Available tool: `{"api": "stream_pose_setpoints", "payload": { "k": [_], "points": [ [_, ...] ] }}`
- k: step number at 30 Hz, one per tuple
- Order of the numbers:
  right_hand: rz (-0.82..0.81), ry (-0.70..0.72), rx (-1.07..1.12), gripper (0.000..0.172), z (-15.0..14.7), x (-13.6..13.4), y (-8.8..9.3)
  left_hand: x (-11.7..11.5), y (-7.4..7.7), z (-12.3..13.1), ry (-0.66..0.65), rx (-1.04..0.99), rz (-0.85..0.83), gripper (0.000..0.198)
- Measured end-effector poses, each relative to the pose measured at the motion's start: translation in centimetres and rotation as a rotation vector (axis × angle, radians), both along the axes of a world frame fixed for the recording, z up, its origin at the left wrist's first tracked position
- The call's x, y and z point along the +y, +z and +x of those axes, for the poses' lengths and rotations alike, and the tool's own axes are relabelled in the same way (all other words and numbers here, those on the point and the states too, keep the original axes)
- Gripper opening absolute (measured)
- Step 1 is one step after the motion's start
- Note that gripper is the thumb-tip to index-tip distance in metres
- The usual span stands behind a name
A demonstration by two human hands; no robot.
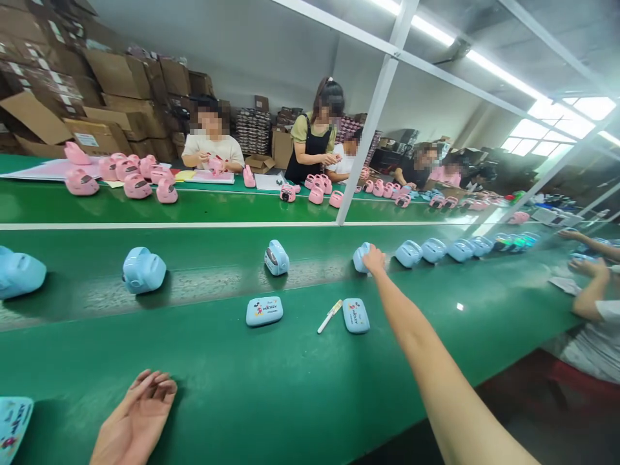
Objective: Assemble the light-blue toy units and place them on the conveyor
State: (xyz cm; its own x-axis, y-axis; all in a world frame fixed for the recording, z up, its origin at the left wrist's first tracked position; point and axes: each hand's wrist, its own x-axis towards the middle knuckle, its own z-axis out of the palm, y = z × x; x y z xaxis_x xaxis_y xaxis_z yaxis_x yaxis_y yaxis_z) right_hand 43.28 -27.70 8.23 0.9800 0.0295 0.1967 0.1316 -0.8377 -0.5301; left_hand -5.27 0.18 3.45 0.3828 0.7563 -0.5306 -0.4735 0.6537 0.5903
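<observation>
My right hand [374,259] reaches far forward, its fingers closed on a light blue plastic unit [361,258] on the belt. Palm up over the green table, my left hand [140,413] rests with loosely curled fingers and nothing in it. A blue lid with a Mickey print [264,311] lies ahead of it. Another printed lid [356,316] lies below my right hand, beside a white pen [330,316]. Part of a third printed piece [13,423] shows at the lower left. Between the hands, one more blue unit [276,258] stands on the belt.
More blue units [144,270] stand along the belt [208,278], with a row [408,254] at the right. Across a white rail [145,226], people work at pink units [138,185]. A white post [372,123] rises mid-view. A co-worker's arm [593,287] is at the right.
</observation>
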Motion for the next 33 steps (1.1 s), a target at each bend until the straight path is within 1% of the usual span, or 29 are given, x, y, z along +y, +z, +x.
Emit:
{"api": "stream_pose_setpoints", "payload": {
  "k": [3, 5, 7, 8, 9, 10, 11, 12, 14, 15, 16, 17, 18, 19, 21, 22, 23, 24, 26, 28, 30, 33],
  "points": [
    [-0.024, 0.133, 0.061, 0.054, -0.7, -0.3, 1.1, -1.5, -0.6, 0.6, -0.043, 0.165, 0.107, 0.031],
    [-0.024, 0.249, 0.075, 0.052, -2.0, 0.3, 1.7, -2.8, -0.8, 1.4, -0.079, 0.191, 0.204, 0.039],
    [-0.012, 0.392, 0.095, 0.045, -4.4, 1.2, 2.2, -4.4, -0.5, 2.6, -0.161, 0.161, 0.29, 0.045],
    [0.018, 0.482, 0.133, 0.042, -6.1, 1.8, 2.4, -5.4, -0.2, 3.4, -0.213, 0.138, 0.371, 0.049],
    [0.063, 0.584, 0.194, 0.042, -8.1, 2.3, 2.4, -6.4, 0.3, 4.3, -0.277, 0.12, 0.489, 0.054],
    [0.167, 0.725, 0.325, 0.044, -10.3, 3.0, 2.4, -7.4, 0.9, 5.1, -0.358, 0.113, 0.628, 0.058],
    [0.297, 0.847, 0.503, 0.047, -12.7, 3.6, 2.2, -8.3, 1.5, 5.8, -0.427, 0.114, 0.765, 0.06],
    [0.405, 0.94, 0.682, 0.049, -15.1, 4.4, 2.0, -9.1, 2.0, 6.4, -0.494, 0.108, 0.88, 0.06],
    [0.546, 1.082, 0.954, 0.048, -19.3, 5.9, 1.4, -10.2, 2.5, 6.8, -0.583, 0.092, 1.023, 0.058],
    [0.579, 1.138, 1.041, 0.048, -20.8, 6.7, 1.0, -10.4, 2.5, 6.7, -0.601, 0.089, 1.048, 0.057],
    [0.59, 1.182, 1.083, 0.048, -21.9, 7.6, 0.5, -10.5, 2.1, 6.3, -0.597, 0.095, 1.039, 0.058],
    [0.572, 1.212, 1.067, 0.049, -22.5, 8.4, 0.0, -10.4, 1.6, 5.7, -0.574, 0.108, 0.991, 0.062],
    [0.525, 1.225, 0.976, 0.05, -22.7, 9.3, -0.5, -10.3, 0.8, 5.0, -0.536, 0.128, 0.908, 0.069],
    [0.449, 1.222, 0.819, 0.052, -22.5, 10.2, -1.1, -10.1, 0.0, 4.3, -0.484, 0.142, 0.796, 0.079],
    [0.213, 1.195, 0.408, 0.06, -21.4, 12.0, -2.4, -9.5, -1.8, 3.0, -0.342, 0.134, 0.545, 0.098],
    [0.073, 1.189, 0.228, 0.066, -20.8, 12.8, -3.0, -9.2, -2.6, 2.5, -0.269, 0.102, 0.44, 0.103],
    [-0.054, 1.193, 0.1, 0.07, -20.3, 13.6, -3.6, -8.9, -3.2, 2.0, -0.206, 0.053, 0.351, 0.105],
    [-0.155, 1.209, 0.029, 0.072, -19.9, 14.3, -4.2, -8.5, -3.7, 1.7, -0.153, -0.007, 0.281, 0.104],
    [-0.259, 1.243, -0.002, 0.071, -19.4, 15.2, -5.0, -7.8, -4.2, 1.1, -0.084, -0.126, 0.17, 0.095],
    [-0.272, 1.255, 0.009, 0.069, -19.3, 15.8, -5.5, -7.1, -4.3, 0.7, -0.026, -0.19, 0.075, 0.081],
    [-0.28, 1.257, 0.007, 0.069, -19.3, 16.0, -5.6, -6.7, -4.2, 0.4, 0.031, -0.192, -0.005, 0.069],
    [-0.276, 1.247, 0.007, 0.067, -19.3, 16.0, -5.3, -6.4, -4.2, 0.3, 0.067, -0.163, -0.071, 0.06]
  ]
}}
